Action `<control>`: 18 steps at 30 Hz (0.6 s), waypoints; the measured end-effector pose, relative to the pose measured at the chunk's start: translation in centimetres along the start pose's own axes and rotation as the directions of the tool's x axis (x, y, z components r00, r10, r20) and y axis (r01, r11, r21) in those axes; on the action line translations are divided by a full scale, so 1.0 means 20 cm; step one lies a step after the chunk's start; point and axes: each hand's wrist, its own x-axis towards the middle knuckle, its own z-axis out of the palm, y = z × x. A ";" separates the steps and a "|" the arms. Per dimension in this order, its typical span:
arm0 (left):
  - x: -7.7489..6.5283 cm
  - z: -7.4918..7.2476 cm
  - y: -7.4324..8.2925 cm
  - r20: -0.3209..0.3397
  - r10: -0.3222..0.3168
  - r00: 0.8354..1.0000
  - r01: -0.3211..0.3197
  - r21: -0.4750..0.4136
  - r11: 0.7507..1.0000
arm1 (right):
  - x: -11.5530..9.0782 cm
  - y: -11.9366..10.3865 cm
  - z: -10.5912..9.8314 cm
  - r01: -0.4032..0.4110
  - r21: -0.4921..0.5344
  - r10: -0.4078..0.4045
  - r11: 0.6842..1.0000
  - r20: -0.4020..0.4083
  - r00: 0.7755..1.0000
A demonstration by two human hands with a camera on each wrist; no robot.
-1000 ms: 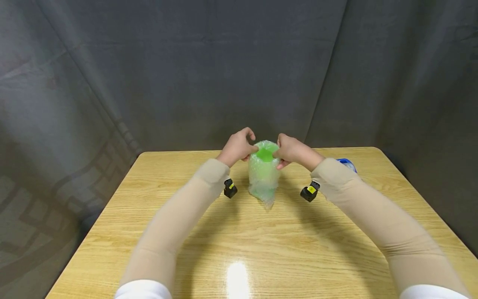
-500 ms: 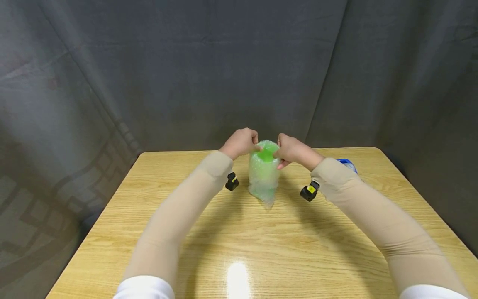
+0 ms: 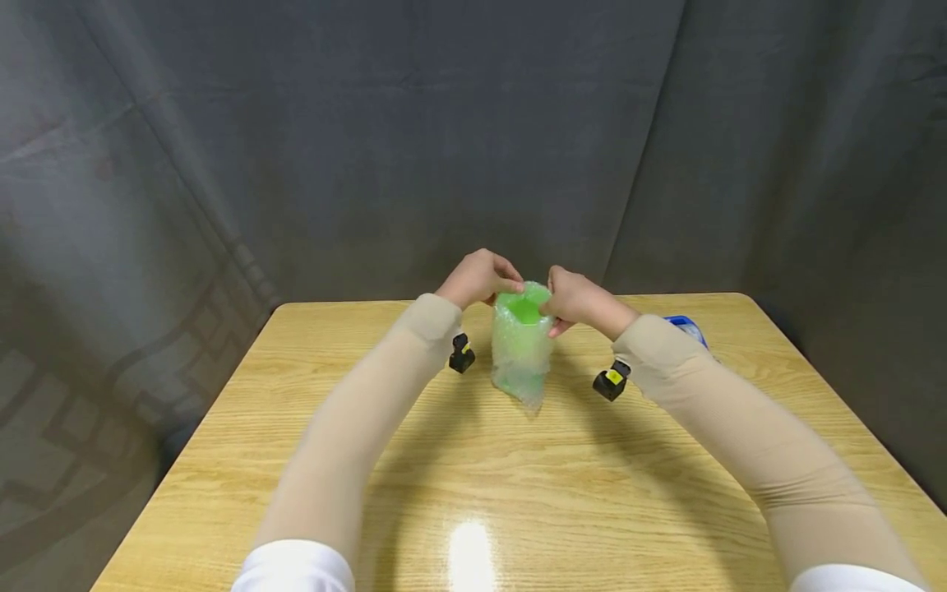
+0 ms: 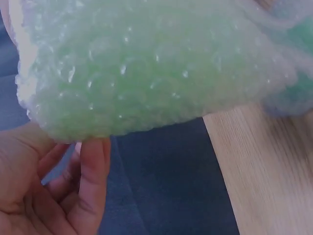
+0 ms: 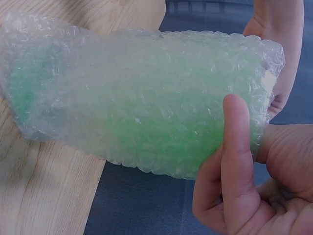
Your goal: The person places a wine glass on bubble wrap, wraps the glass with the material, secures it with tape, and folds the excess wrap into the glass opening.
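Note:
A bubble wrap bag (image 3: 521,349) stands upright over the table, its round mouth facing up and bright green showing inside. A darker green patch shows through its crumpled lower end in the right wrist view. My left hand (image 3: 479,279) pinches the left back of the rim between thumb and fingers. My right hand (image 3: 582,301) grips the right side of the rim, thumb inside the mouth. Close up in the left wrist view, fingers (image 4: 92,181) meet the edge of the wrap. In the right wrist view one finger (image 5: 237,142) lies straight along the wrap's outside.
A blue-rimmed object (image 3: 686,327) lies on the wooden table (image 3: 518,485), partly hidden behind the right sleeve (image 3: 740,419). Dark grey cloth (image 3: 414,148) hangs beyond the table's far edge. A small black camera is on each wrist.
My left hand has shifted a little to the right along the rim, and its fingers now lie at the back of the mouth. The right hand and the bag stay nearly in place.

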 end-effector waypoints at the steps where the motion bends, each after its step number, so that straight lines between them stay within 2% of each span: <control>1: 0.00 0.00 0.00 0.000 0.020 1.000 -0.020 0.003 1.000 | 0.00 0.00 0.00 0.000 -0.002 0.000 1.000 0.002 1.000; 5: 0.01 0.02 0.01 -0.010 0.099 0.995 -0.097 0.113 0.989 | -0.01 0.00 -0.01 -0.002 -0.009 0.002 1.000 0.006 1.000; 10: 0.01 0.03 0.01 -0.039 0.194 0.980 -0.178 0.254 0.951 | 0.00 -0.01 -0.01 0.003 -0.012 -0.003 1.000 0.001 1.000; 16: 0.02 0.04 0.00 -0.033 0.255 0.966 -0.232 0.320 0.919 | 0.00 -0.01 0.00 0.008 -0.005 -0.008 1.000 0.005 1.000; 18: 0.02 0.03 0.00 -0.036 0.267 0.963 -0.241 0.321 0.916 | 0.00 -0.01 0.00 0.010 -0.005 -0.009 1.000 0.005 1.000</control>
